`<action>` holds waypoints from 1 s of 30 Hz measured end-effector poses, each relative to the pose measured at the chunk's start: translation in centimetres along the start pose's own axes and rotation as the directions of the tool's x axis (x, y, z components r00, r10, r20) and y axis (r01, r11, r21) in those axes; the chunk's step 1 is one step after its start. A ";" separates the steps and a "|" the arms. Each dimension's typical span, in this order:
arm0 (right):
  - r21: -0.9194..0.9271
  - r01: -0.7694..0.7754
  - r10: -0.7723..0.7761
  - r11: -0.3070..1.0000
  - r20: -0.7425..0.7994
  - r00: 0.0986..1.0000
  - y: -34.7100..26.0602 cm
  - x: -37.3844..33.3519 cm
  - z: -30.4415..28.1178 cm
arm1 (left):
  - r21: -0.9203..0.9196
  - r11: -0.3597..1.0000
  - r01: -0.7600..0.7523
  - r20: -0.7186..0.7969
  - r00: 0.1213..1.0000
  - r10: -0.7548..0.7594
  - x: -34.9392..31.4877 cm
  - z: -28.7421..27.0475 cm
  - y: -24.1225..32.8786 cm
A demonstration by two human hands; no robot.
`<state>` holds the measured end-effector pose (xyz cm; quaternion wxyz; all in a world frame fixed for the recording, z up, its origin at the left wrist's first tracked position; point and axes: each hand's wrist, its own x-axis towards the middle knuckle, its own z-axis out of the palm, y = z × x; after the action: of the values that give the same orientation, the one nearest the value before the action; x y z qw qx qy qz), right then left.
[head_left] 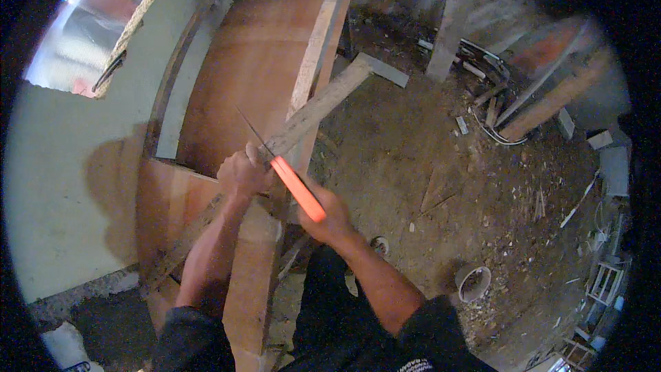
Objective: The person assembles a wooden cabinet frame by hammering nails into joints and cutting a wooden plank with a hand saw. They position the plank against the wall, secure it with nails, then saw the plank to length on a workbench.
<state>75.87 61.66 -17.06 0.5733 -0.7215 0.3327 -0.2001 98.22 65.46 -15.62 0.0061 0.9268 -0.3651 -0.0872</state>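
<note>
My right hand (329, 215) is closed around the orange handle of a handsaw (296, 187). The thin blade points up and to the left, edge-on, and crosses a long wooden plank (327, 100). My left hand (242, 173) grips that plank just left of the blade, fingers wrapped round it. The plank lies slantwise across a brown wooden panel with a raised frame (313, 48), and its far end sticks out over the floor. I cannot tell how deep the blade sits in the wood.
A pale wall (62, 186) with a ragged opening stands at left. A short board (389, 72) is by the plank's far end. On the dirt floor are a bucket (474, 284), scattered debris and, at far right, leaning timber (554, 100). An upright post (454, 21) stands at the back.
</note>
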 end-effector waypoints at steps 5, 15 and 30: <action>-0.102 -0.137 0.146 0.985 0.079 0.986 -3.2 -8.4 -4.6 | 0.071 0.997 -0.020 -0.002 1.000 0.020 -0.3 -0.3 0.0; 0.115 0.073 -0.069 0.991 -0.036 0.997 2.8 -2.2 0.1 | 0.136 0.989 -0.063 0.064 0.996 0.055 -0.2 0.2 -0.1; -0.129 -0.023 0.030 0.991 0.050 0.998 4.7 -7.5 -1.4 | -0.024 0.993 0.113 -0.072 0.991 -0.114 0.5 1.2 -0.6</action>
<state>68.54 65.44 -20.55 0.5367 -0.7575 0.3393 -0.1519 98.78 65.67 -16.92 0.0239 0.9486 -0.3105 -0.0568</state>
